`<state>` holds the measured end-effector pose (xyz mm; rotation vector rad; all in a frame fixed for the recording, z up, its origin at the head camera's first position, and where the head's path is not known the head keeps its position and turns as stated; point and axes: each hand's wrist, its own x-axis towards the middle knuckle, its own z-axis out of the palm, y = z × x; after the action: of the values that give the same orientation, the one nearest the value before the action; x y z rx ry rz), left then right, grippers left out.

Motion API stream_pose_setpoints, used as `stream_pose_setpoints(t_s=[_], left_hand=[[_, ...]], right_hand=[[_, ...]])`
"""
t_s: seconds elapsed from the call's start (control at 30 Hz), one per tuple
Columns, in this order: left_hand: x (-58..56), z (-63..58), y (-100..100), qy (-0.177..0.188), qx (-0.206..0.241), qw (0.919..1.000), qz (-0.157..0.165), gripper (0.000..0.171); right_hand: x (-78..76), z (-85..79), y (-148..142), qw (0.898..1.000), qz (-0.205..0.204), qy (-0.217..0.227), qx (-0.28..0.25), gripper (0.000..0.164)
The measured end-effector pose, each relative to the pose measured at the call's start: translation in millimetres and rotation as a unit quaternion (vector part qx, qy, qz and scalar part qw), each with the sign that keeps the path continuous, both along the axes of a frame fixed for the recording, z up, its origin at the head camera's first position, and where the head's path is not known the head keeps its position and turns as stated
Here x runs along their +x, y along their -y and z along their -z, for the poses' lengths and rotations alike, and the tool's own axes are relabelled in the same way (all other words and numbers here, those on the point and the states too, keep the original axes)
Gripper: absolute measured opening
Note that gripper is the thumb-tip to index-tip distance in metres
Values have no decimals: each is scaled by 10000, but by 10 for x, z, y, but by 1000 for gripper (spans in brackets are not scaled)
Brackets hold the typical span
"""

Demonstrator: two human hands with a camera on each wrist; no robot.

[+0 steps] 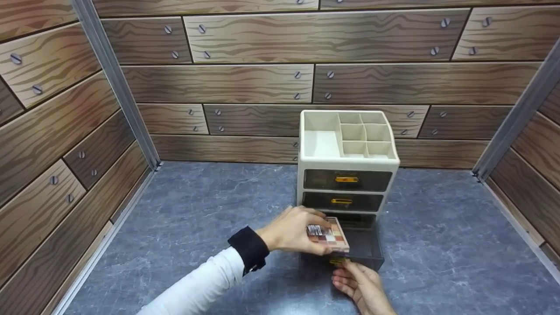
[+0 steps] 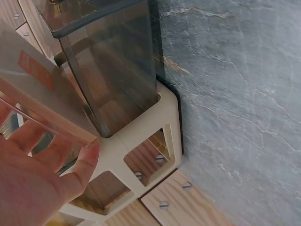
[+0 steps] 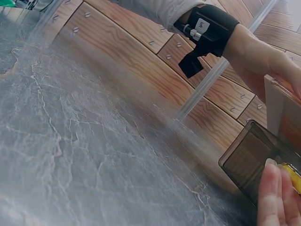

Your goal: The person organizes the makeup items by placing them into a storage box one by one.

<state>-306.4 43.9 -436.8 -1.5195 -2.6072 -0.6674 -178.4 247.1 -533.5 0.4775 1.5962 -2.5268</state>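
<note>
An eyeshadow palette (image 1: 334, 236) with a clear lid and colored squares is gripped in my left hand (image 1: 299, 229), held over the pulled-out bottom drawer (image 1: 367, 245) of a cream drawer organizer (image 1: 350, 162). In the left wrist view, the underside of the palette (image 2: 42, 80) shows an orange label, and the fingers hold its edge beside the smoky drawer (image 2: 113, 70). My right hand (image 1: 361, 282) pinches the yellow handle (image 1: 337, 261) on that drawer's front. The right wrist view shows its fingertips at the handle (image 3: 292, 176).
Two upper drawers with yellow handles (image 1: 346, 179) are closed. The organizer's top has several compartments (image 1: 321, 142). Wood-patterned walls (image 1: 245, 39) stand behind and at both sides of the grey marbled table (image 1: 197, 192).
</note>
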Motion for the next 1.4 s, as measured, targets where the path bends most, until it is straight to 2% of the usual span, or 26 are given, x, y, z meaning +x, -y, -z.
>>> stream_pose_setpoints(t_s=[0.43,0.63,1.03,1.4], left_hand=[[-41,73,-142,75,119,9999,61,56],[-59,112,-200,109,89,9999,17,54],[-45,138,-367,-248,-372,9986,-269,54],[-82,172,-461,-1,-840,9957,-388,55]], right_hand=[[9,32,-10,9999,-36,66,-127,24],[16,32,0,9999,-88,-42,-116,24],[4,-16,3,10000,6,59,-36,22],[15,-19,-20,9999,-66,124,-85,22]])
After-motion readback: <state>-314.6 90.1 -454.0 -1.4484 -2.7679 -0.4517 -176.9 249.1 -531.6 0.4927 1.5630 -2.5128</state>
